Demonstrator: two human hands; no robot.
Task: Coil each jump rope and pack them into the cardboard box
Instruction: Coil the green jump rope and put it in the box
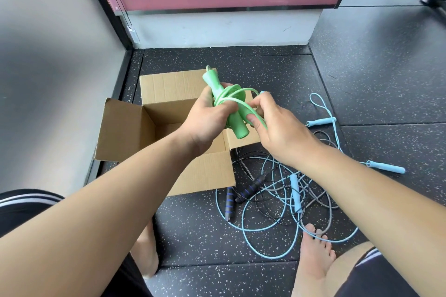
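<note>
Head view: the open cardboard box (120, 128) stands on the speckled floor mat (386, 75), its left flap close to the grey wall (53, 67) and all four flaps folded outward. Over the box's right side, the left hand (205, 116) grips the green jump rope (237, 125), fingers curled round both handles and the cord looped about them. Just right of that, the right hand (277, 128) pinches a strand of the green cord between thumb and forefinger. The box mouth lies open beneath the left wrist. On the mat right of the box, a black jump rope (248, 189) with blue-banded handles is tangled with light blue jump ropes (295, 190) and a grey cord (323, 198). Farther right, two light blue handles (386, 167) lie apart. A bare foot (316, 248) touches a blue cord.
</note>
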